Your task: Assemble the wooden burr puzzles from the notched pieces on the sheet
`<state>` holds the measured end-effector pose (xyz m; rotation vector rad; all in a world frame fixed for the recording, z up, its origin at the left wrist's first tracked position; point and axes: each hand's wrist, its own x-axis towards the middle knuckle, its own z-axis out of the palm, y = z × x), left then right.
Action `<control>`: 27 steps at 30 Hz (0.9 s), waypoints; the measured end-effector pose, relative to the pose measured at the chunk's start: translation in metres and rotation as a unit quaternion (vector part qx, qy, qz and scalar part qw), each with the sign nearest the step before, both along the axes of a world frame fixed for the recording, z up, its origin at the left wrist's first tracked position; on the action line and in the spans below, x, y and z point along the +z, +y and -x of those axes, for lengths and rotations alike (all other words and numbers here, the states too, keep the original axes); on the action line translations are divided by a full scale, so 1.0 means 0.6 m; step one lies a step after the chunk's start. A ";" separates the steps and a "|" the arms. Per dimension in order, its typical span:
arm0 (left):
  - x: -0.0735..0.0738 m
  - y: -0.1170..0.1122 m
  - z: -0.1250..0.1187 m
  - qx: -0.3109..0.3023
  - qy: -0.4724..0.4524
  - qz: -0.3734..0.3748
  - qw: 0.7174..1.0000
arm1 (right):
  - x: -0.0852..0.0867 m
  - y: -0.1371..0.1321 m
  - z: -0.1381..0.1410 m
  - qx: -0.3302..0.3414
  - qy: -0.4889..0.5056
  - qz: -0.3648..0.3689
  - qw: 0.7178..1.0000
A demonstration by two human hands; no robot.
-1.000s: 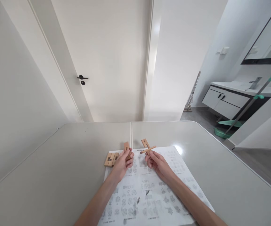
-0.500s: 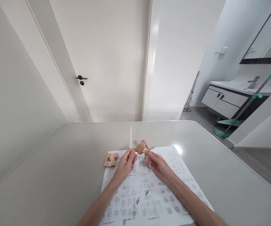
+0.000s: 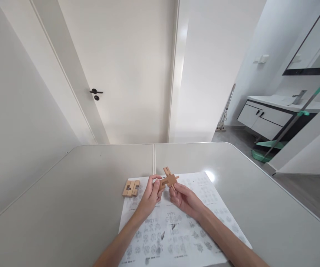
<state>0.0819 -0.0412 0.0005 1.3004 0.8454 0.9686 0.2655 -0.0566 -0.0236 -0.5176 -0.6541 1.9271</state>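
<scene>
Over the far part of a printed instruction sheet [image 3: 184, 230], both hands hold flat wooden puzzle pieces that cross each other. My left hand [image 3: 151, 191] pinches the left end of a slotted wooden puzzle piece [image 3: 171, 180], thumb on top. From below, my right hand [image 3: 180, 194] grips a second wooden puzzle piece [image 3: 167, 171], whose notched end sticks up behind the first. Whether the pieces are interlocked I cannot tell. Left of my left hand, several more wooden puzzle pieces [image 3: 128, 193] lie side by side at the sheet's corner.
The grey table [image 3: 73, 207] has a seam [image 3: 154, 159] running away from me. Beyond its far edge stands a white door [image 3: 129, 74] with a black handle [image 3: 95, 91]. To the right are a washbasin cabinet [image 3: 268, 113] and a green dustpan [image 3: 261, 156].
The piece in my left hand has turned so its slotted face shows, and it now lies across the front of the right-hand piece. The pieces on the table have not moved.
</scene>
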 end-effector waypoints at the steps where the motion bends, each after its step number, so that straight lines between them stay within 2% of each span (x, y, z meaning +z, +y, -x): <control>1: 0.001 -0.001 -0.001 -0.002 -0.001 0.002 1.000 | -0.002 -0.001 0.000 0.006 0.000 -0.005 1.000; 7: -0.007 -0.004 -0.008 -0.016 -0.009 0.022 1.000 | -0.004 -0.007 -0.001 0.061 -0.031 -0.026 0.997; 12: -0.017 -0.005 -0.008 -0.005 0.002 -0.006 1.000 | 0.005 -0.010 -0.010 0.129 -0.060 -0.060 0.988; 18: -0.006 -0.015 -0.014 -0.038 0.023 -0.017 0.999 | 0.015 -0.020 -0.014 0.222 -0.098 -0.122 0.962; 22: -0.003 -0.018 -0.016 -0.036 0.012 -0.007 0.999 | 0.019 -0.023 -0.013 0.233 -0.106 -0.126 0.958; 27: -0.004 -0.015 -0.015 -0.035 -0.007 0.038 0.999 | 0.018 -0.024 -0.007 0.230 -0.107 -0.126 0.959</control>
